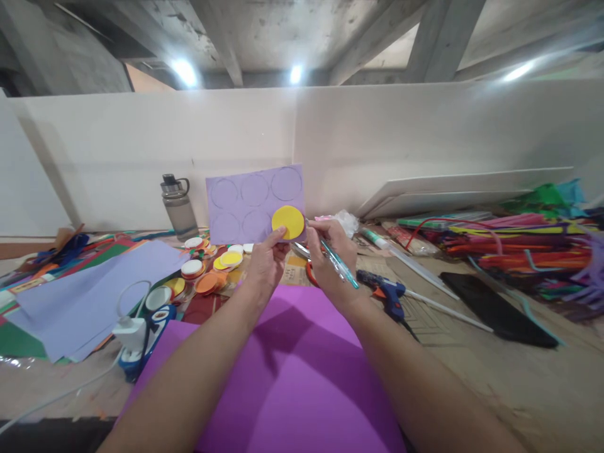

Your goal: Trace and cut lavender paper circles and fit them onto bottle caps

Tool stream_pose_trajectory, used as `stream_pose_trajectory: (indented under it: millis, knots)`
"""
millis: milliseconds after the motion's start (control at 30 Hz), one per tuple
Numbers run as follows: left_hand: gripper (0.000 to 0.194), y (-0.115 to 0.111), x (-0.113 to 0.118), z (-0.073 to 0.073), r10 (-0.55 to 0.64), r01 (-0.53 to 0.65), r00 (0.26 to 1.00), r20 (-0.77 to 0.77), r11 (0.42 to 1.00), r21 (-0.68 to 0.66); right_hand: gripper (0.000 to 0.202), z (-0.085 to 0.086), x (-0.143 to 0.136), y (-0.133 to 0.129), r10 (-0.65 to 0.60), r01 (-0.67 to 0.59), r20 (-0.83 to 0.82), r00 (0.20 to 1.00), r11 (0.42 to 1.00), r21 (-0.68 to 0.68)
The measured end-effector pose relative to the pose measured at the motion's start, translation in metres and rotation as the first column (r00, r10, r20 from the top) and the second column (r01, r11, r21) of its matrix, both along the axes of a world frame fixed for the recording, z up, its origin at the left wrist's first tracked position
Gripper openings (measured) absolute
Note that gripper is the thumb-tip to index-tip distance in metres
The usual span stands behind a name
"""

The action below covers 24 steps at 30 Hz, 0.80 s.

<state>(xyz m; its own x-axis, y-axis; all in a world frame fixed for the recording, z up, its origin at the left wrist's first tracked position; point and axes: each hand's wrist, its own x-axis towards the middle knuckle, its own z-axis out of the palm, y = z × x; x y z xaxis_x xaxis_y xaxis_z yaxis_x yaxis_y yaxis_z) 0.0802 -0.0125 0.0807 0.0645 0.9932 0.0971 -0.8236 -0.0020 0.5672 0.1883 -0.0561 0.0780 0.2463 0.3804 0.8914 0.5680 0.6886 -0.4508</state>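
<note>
Left hand (268,258): thumb pressed flat on a smooth yellow disc (290,220), fingers behind, so it's pinching disc plus lilac sheet (236,217). Disc sits over the sheet's lower right corner, both held up above the desk (542,384). Sheet is thin, flat, matte, rectangular, slightly tilted, with dark round outlines drawn in two rows; disc looks close to the same size as those circles.

Right hand (333,248): thumb and forefinger drawn together at the disc's right edge, exact contact too small to tell. Same hand has a slim, shiny teal pen (342,267) tucked in it, slanting down to the right.

Under the forearms: big smooth purple sheet (302,365). Left of that: plugged-in white adapter (129,333), rectangular block, and loose lilac paper (104,289) with bent edges. Round yellow, white and orange pieces (231,258) in low piles just beyond the left forearm. Behind them a see-through grey bottle (179,207), dark cap, loop handle.

Right side: blue plastic glue gun (392,294), thin white stick (453,313) just beside it, flat black slab (495,308), heap of long coloured strips (523,242).
</note>
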Motion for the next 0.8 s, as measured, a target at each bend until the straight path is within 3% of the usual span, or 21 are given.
stream_pose_trajectory:
  millis: [367,633,800]
  knots:
    - [0.019,0.001,-0.002,0.005,0.029,-0.028,0.998,0.054,1.000,-0.007,0.012,-0.001,-0.003,-0.002,-0.023,0.024,0.045,0.999,1.000,-0.016]
    - [0.019,0.005,-0.004,0.002,0.032,-0.031,0.999,0.010,0.999,-0.037,0.011,-0.002,-0.002,-0.002,-0.030,0.031,0.086,0.996,1.000,-0.004]
    - [0.023,0.010,-0.010,-0.002,-0.002,0.005,0.998,-0.069,0.999,0.037,0.009,0.007,0.004,-0.005,0.128,-0.130,-0.118,0.985,0.991,-0.013]
